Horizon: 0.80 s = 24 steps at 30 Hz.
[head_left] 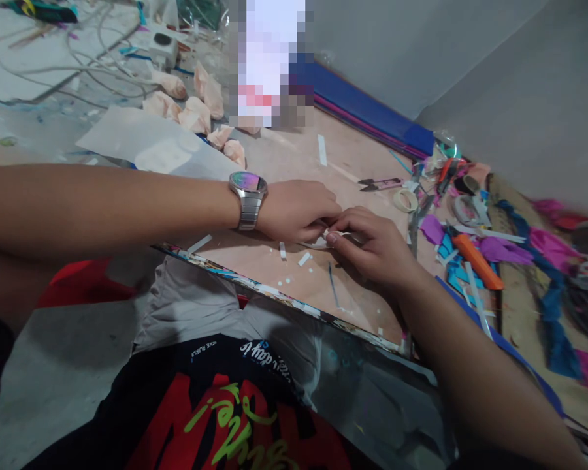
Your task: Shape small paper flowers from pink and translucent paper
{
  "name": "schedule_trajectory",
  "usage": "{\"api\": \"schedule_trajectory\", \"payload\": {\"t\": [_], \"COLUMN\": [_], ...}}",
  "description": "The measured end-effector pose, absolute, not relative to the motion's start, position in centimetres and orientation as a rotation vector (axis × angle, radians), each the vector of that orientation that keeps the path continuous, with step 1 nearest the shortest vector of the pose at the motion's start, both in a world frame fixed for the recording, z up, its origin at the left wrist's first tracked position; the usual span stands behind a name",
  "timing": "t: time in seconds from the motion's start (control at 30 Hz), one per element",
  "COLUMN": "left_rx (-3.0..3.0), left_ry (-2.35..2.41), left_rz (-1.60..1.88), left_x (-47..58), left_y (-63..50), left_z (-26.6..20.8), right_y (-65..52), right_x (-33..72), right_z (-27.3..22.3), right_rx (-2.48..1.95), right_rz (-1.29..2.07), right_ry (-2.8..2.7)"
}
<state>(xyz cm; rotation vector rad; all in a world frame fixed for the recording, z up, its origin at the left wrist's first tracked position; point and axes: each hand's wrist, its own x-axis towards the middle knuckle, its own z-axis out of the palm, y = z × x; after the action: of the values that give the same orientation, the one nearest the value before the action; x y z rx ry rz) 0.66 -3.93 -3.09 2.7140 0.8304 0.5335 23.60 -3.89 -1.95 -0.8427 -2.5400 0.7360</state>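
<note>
My left hand (pixel 298 210), with a metal-banded watch (pixel 248 199) on its wrist, is bent over the work board (pixel 255 264). Its fingers are curled down and meet those of my right hand (pixel 372 245). Between the fingertips of both hands is a small pale piece of paper or thin sheet (pixel 326 236), mostly covered by the fingers. My right thumb and forefinger pinch its right end. Short white strips (pixel 304 259) lie on the board just in front of the hands. Beyond my right hand are small thread snips (pixel 382 185) and a tape roll (pixel 404 200).
Crumpled peach-coloured pieces (pixel 195 115) and a white sheet (pixel 147 140) lie at the back left, near cables and a plug (pixel 163 49). Blue sheets (pixel 362 104) line the wall. On the right are coloured scraps and an orange tool (pixel 477 261). A bright screen area is pixelated.
</note>
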Motion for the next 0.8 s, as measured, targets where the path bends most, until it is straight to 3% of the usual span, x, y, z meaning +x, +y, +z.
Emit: {"api": "schedule_trajectory", "payload": {"t": [0.8], "left_rx": [2.718], "left_ry": [0.837], "left_rz": [0.512], "left_x": [0.68], "left_y": [-3.89], "left_z": [-3.17], "right_y": [-4.0], "right_x": [23.53], "right_z": [-1.9], "right_rx": [-0.866], "right_rz": [0.731], "right_ry": [-2.536]}}
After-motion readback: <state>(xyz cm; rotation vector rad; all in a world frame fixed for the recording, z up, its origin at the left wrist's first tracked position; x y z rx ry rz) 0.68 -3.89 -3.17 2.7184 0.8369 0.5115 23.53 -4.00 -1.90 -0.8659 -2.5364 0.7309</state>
